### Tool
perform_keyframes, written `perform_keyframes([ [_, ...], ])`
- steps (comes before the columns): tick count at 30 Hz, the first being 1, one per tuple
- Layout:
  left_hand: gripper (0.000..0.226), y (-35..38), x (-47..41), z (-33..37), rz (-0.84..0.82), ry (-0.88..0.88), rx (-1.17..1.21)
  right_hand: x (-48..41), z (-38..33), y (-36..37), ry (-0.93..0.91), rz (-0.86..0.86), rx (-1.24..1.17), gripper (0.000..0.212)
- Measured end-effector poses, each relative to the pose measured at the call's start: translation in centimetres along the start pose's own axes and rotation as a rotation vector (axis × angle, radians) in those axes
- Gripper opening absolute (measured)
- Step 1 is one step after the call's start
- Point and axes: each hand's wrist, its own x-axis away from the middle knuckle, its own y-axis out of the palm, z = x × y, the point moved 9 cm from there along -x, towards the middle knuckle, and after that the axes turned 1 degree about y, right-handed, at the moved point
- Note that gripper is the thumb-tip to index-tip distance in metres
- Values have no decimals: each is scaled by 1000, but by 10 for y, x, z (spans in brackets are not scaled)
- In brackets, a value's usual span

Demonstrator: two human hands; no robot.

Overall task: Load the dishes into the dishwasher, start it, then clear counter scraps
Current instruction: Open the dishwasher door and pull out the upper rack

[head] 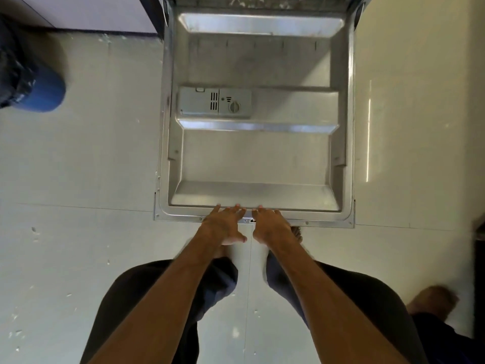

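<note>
While the person stands bent over the dishwasher [262, 3], its door [257, 158] lies folded down flat in front of them, inner face up, so that I look straight onto the steel lining. Both hands sit side by side at the middle of the near rim [315, 219], close together but not quite touching. The left hand [223, 227] and the right hand [273, 228] each lay their fingers [237, 210] fairly straight over the lip. Neither is clenched and neither grasps anything. The left thumb spreads out just below the edge. Of the right thumb I cannot tell. Placing both hands at the centre makes sense to me: a load shared there keeps the door from twisting on its hinges, whether it is being let down or raised. Which of the two it is, I cannot say. The dispenser [215, 102] on the door's left side looks closed. No dishes are in sight, and the racks are hidden beyond the top of the view, so how far the loading has got is not something I can judge. A blue bin [44, 95] with a dark liner stands on the pale floor [78, 166] well off to the left.
</note>
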Motion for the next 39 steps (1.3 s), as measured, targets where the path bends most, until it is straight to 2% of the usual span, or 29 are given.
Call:
perform_keyframes([
  [8,99,21,-25,-2,-93,-51,-10,-22,1,12,15,-7,19,63],
  [12,102,28,-29,-7,-143,-70,-33,-29,-4,9,12,-33,99,56],
  [15,93,18,-25,-7,-179,-65,-22,-30,-10,-1,10,-51,123,45],
  [17,72,-4,-21,-1,-137,-68,-6,-32,-15,-11,0,-55,131,37],
  [20,30,-49,-25,2,47,-118,-108,-42,-15,-29,26,-73,94,31],
  [23,21,-105,-41,-8,271,-207,-132,-61,-6,-69,46,-7,0,31],
  [28,33,-226,-63,-39,719,-261,38,-94,10,-184,21,335,-133,30],
  [31,45,-302,-69,-54,928,-237,26,-116,20,-270,-20,603,-115,33],
  [36,66,-444,-67,-70,1246,-177,-120,-120,26,-414,-105,987,27,62],
  [39,81,-508,-75,-80,1301,-194,-202,-118,27,-485,-79,1121,115,76],
])
